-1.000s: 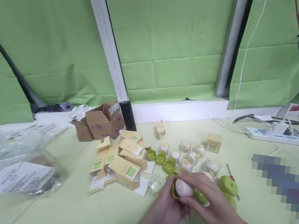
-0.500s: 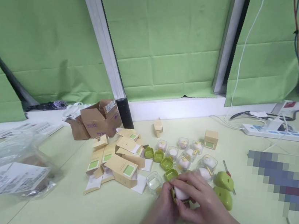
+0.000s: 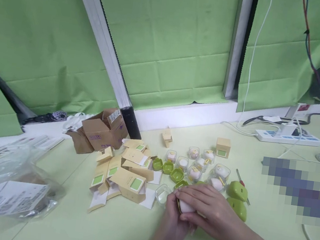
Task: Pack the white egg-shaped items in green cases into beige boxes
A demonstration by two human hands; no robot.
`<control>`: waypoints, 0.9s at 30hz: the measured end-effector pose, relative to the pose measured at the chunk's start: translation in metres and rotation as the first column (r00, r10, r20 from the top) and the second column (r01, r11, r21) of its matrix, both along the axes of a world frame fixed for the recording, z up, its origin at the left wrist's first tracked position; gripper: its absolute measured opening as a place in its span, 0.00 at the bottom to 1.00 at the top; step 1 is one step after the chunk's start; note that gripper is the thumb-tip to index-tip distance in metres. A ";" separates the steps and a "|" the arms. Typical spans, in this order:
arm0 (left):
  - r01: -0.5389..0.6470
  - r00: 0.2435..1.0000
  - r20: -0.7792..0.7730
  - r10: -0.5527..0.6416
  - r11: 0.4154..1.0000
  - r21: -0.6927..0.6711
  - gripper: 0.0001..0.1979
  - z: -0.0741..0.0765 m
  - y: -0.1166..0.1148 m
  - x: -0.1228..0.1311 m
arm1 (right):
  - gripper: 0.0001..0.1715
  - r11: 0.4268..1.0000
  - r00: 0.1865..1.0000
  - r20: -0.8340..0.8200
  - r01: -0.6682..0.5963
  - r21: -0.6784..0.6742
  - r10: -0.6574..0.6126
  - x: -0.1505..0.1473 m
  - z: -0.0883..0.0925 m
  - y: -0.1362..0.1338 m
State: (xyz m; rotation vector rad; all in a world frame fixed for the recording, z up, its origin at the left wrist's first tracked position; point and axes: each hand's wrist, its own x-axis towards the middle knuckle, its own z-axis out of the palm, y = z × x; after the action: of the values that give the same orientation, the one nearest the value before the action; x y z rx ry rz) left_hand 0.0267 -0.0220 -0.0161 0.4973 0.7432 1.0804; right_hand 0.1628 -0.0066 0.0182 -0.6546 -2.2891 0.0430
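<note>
Between my hands, over the front of the table, is a pale rounded piece (image 3: 186, 207) with a green rim showing at its left edge. My left hand (image 3: 173, 218) is closed around it from below and the left. My right hand (image 3: 209, 208) lies over its top and right side, fingers bent onto it, hiding most of it. Just behind my hands sit small green cups (image 3: 176, 175) in a slanting row. A clear box (image 3: 163, 194) stands by my left hand. Several clear boxes with pale rounded pieces (image 3: 194, 173) stand farther back.
Green covers (image 3: 236, 209) lie right of my hands, beside a screwdriver (image 3: 242, 180). Opened cardboard cartons (image 3: 128, 182) are heaped to the left, before a brown box (image 3: 104, 130). A plastic bag (image 3: 11, 195) is far left. A power strip (image 3: 290, 138) lies back right.
My right hand has moved slightly left, its fingers now flatter and closer together over the pale piece. The left hand still holds it from below. The camera view has shifted a little.
</note>
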 end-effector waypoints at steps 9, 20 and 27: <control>0.055 0.989 -0.150 -0.012 0.957 0.284 0.26 0.013 -0.003 -0.006 | 0.12 0.941 0.989 -0.141 -0.085 -0.328 0.040 0.016 0.019 0.004; 0.155 0.977 -0.199 -0.080 0.905 0.397 0.16 0.009 -0.003 -0.005 | 0.08 0.894 0.994 -0.034 -0.106 -0.435 0.102 0.023 0.025 0.006; 0.164 0.962 -0.269 -0.054 0.898 0.409 0.16 0.004 -0.005 -0.003 | 0.08 0.911 0.990 0.002 -0.131 -0.391 0.144 0.019 0.022 0.008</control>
State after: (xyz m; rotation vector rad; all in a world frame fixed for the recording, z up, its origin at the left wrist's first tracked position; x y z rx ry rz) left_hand 0.0240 -0.0272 -0.0118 1.0591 0.6863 1.0872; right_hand 0.1822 0.0013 0.0403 -0.6936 -2.3738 0.5744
